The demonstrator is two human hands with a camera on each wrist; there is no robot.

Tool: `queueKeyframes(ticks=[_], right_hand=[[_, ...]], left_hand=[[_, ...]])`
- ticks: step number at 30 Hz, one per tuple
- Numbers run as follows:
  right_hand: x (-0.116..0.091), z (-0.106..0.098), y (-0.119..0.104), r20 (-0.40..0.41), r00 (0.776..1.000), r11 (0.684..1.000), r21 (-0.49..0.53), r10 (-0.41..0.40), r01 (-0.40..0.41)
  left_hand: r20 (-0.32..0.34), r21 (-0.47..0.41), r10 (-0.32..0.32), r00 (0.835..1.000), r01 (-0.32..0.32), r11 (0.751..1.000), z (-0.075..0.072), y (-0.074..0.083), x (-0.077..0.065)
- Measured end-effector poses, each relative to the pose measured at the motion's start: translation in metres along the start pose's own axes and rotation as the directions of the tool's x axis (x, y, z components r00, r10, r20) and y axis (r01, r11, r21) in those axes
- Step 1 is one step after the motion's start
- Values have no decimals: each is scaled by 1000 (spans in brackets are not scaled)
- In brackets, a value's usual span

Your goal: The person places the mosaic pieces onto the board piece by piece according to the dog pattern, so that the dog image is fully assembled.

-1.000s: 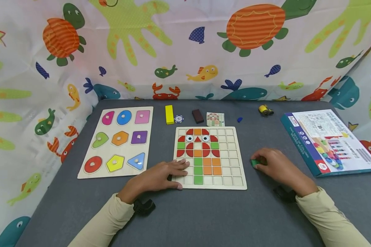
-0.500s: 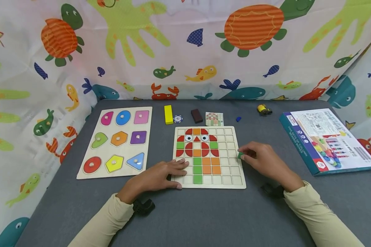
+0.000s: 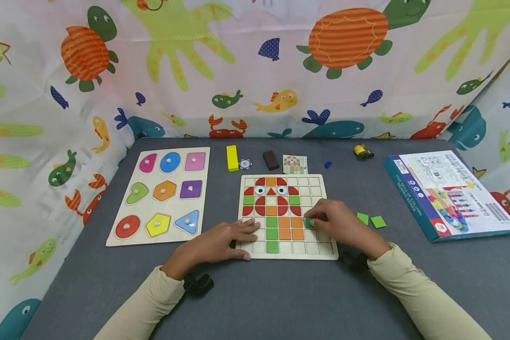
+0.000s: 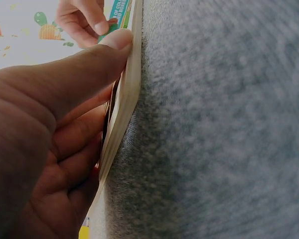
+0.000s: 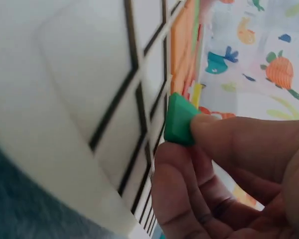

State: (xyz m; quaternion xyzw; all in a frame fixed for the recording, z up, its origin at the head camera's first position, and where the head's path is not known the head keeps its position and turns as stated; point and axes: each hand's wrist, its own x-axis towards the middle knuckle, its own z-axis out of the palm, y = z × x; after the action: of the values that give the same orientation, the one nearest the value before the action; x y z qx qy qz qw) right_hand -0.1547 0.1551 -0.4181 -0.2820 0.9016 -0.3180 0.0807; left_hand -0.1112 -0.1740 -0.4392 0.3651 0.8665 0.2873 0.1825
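Observation:
My right hand (image 3: 342, 224) pinches a small green square tile (image 5: 179, 119) between thumb and fingers. In the head view, the tile is at a cell of the wooden grid board (image 3: 332, 252), just right of the orange tiles (image 3: 297, 228). In the right wrist view it stands tilted close over the grid. My left hand (image 3: 223, 242) rests on the board's lower left corner, fingers spread over the cells and thumb (image 4: 117, 42) at the front edge. Red, white, green and orange tiles form an owl-like face with a green column (image 3: 272, 234) below.
Two loose green tiles (image 3: 378, 222) lie right of the board. A shape puzzle board (image 3: 165, 172) is at left, a game box (image 3: 454, 198) at right. Along the back are a yellow block (image 3: 232, 158), poker chip (image 3: 245, 164), dark brown block (image 3: 271, 160), pattern card (image 3: 295, 164) and toy car (image 3: 362, 151).
My right hand has carried the green tile leftward from the table onto the board, uncovering two loose green tiles. The left hand has stayed on the board's corner.

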Motion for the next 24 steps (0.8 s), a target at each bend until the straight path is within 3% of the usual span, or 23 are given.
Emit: queueKeyframes(ticks=[6, 11, 16, 24], right_hand=[[6, 5, 0, 42, 998, 998, -52, 38, -36], [3, 0, 1, 41, 997, 998, -10, 66, -66], [-8, -12, 7, -1, 997, 996, 25, 80, -80], [-33, -34, 34, -52, 987, 985, -76, 150, -154]], left_hand=[[13, -3, -3, 1000, 3, 1000, -1, 2, 2], [14, -1, -6, 1000, 6, 1000, -1, 2, 2], [8, -4, -6, 1000, 6, 1000, -1, 1, 2], [12, -16, -26, 1000, 26, 1000, -2, 2, 1]])
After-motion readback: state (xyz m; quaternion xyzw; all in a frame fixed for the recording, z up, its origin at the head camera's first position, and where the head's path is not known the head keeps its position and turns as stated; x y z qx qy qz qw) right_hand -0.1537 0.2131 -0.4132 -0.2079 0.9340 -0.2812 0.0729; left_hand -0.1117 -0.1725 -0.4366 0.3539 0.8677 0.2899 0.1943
